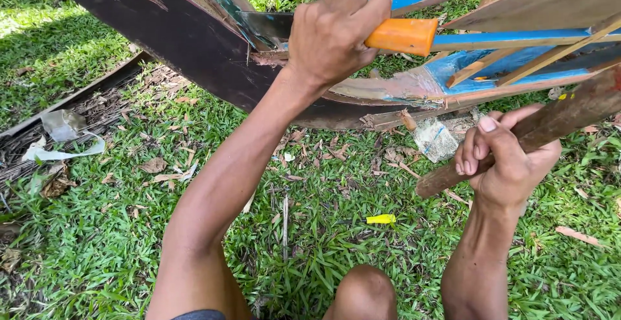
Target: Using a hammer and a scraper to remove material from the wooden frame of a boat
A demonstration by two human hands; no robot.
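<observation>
Chisel with orange handle (401, 36), flat metal blade set on dark wooden boat hull (194, 48), long axis level; left hand (330, 35) clenched round it. Right hand (508, 161) grips brown wooden club (556, 122), lower right, well apart.

Outdoor grass in daylight
Green grass (97, 242) strewn with dry leaves (154, 165); sunlight falls at the upper left
</observation>
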